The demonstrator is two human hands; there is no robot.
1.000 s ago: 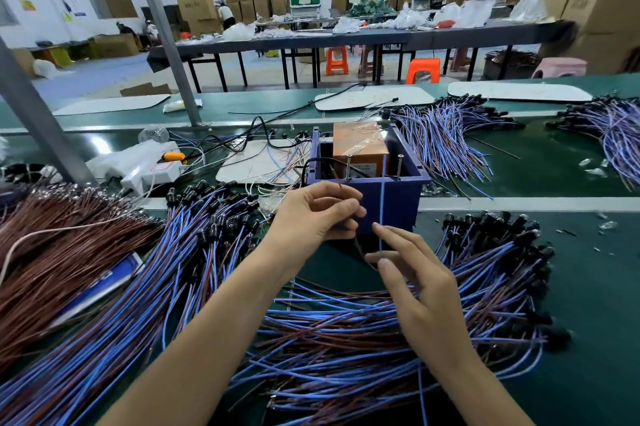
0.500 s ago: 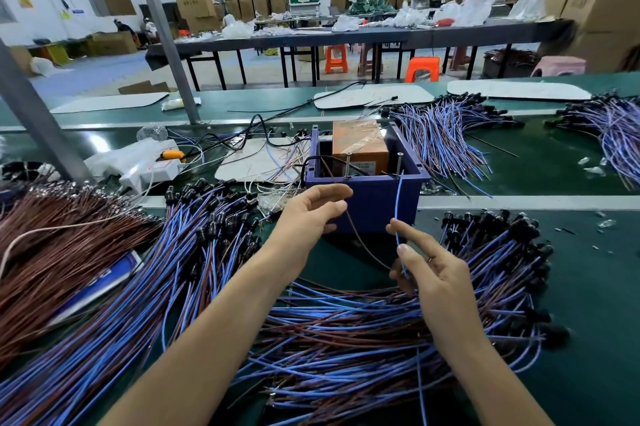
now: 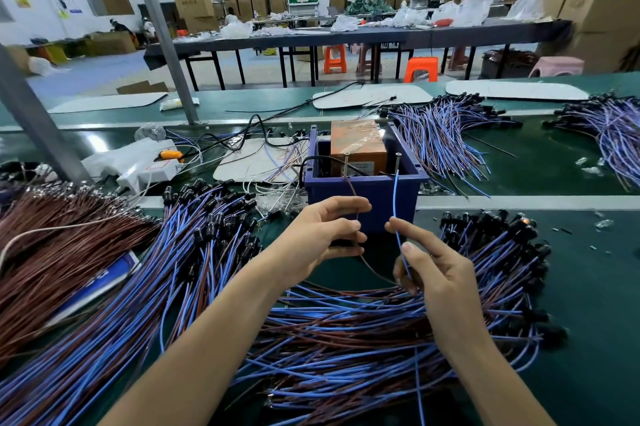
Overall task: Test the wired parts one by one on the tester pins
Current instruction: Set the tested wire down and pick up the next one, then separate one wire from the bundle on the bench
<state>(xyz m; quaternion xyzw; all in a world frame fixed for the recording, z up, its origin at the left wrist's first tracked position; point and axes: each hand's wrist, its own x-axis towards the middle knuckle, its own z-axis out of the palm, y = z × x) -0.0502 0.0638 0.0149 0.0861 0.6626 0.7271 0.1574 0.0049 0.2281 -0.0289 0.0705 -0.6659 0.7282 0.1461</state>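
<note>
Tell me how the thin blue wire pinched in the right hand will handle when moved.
Probably semi-stiff: the thin blue wire stands nearly straight above the right hand. Likely very light, since a fingertip pinch carries it. It may flex easily, like the thin brown wire curving below the left hand.

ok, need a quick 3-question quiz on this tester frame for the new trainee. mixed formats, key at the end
1. True or false: the right hand holds a blue wire that runs up toward a tester pin.
2. The brown wire is pinched by: A) the left hand B) the right hand C) neither hand.
3. Fill in: inside the blue tester box, behind the pins, sits an ___ block.
Key: 1 true; 2 A; 3 orange.
</note>
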